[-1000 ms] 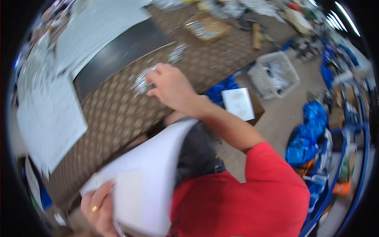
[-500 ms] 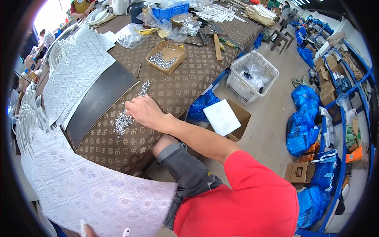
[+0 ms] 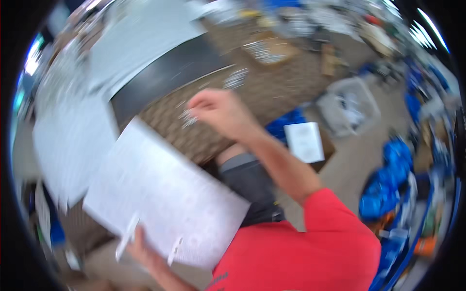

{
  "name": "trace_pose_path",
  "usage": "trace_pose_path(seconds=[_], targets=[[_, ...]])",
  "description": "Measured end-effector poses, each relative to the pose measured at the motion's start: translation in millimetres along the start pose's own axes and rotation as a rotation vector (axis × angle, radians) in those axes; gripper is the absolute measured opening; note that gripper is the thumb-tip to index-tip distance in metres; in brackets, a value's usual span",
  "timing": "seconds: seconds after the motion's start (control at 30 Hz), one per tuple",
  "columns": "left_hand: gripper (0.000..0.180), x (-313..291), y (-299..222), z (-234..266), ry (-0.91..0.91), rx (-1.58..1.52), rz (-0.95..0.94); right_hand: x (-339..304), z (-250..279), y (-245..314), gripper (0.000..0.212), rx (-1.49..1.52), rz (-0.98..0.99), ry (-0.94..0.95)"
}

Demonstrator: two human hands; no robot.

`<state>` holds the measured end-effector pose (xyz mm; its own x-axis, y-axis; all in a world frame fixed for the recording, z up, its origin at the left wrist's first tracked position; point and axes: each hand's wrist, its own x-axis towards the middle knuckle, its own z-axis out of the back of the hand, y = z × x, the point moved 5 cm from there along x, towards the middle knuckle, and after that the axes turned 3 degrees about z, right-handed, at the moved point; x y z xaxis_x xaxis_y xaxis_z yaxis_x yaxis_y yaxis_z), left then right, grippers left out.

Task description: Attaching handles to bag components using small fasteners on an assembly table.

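My left hand (image 3: pixel 141 248) grips the lower edge of a white patterned sheet (image 3: pixel 167 189), beside a white strap end (image 3: pixel 127 239). The sheet slants across my lap and the front of the table, and a second white tab (image 3: pixel 175 250) shows at its lower edge. My right hand (image 3: pixel 217 110) hovers at a small heap of shiny metal pieces (image 3: pixel 187 118), its fingers pinched together. Blur hides what lies between those fingers. Another heap of metal pieces (image 3: pixel 236 78) lies beyond, next to a dark curved board (image 3: pixel 170 68).
More white sheets (image 3: pixel 145 36) lie at the far left of the cloth-covered table (image 3: pixel 191 143). A shallow box of metal pieces (image 3: pixel 286 48) stands farther back. To the right on the floor are a white basket (image 3: pixel 332 104), a box topped by a white panel (image 3: pixel 304 141) and blue bags (image 3: pixel 381 194).
The view has swung and blurred. My left hand has come into view with the sheet, which has moved up and right. My right hand has lifted slightly from the metal pieces, still pinched.
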<state>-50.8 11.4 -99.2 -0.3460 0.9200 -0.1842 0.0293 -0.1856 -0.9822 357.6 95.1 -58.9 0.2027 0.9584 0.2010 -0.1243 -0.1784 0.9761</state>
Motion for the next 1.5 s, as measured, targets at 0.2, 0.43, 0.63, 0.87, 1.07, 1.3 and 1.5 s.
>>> trace_pose_path(seconds=[0.2,0.43,0.63,0.87,1.07,1.3,1.5], targets=[[0.04,-17,-18,-63,0.134,0.01,-0.048,-69,-94,15,0.012,0.362,-0.263,0.353],[0.03,-28,-33,-52,0.219,-0.048,-0.113,-90,-157,22,0.021,0.017,0.2,0.342],[0.024,-30,-39,-56,0.239,-0.054,-0.162,-89,-157,22,0.021,0.037,0.151,0.337],[0.023,-31,-40,-62,0.309,0.138,-0.283,-84,-147,17,0.029,0.116,-0.004,0.262],[0.025,-21,-22,-53,0.278,0.02,-0.161,-67,-114,18,0.027,0.013,0.034,0.305],[0.048,7,7,-24,0.106,-0.225,0.075,-29,63,-21,0.017,-0.717,0.019,-0.283],[0.05,7,15,-26,0.092,-0.177,0.122,-14,83,-42,0.019,-0.847,-0.028,-0.242]])
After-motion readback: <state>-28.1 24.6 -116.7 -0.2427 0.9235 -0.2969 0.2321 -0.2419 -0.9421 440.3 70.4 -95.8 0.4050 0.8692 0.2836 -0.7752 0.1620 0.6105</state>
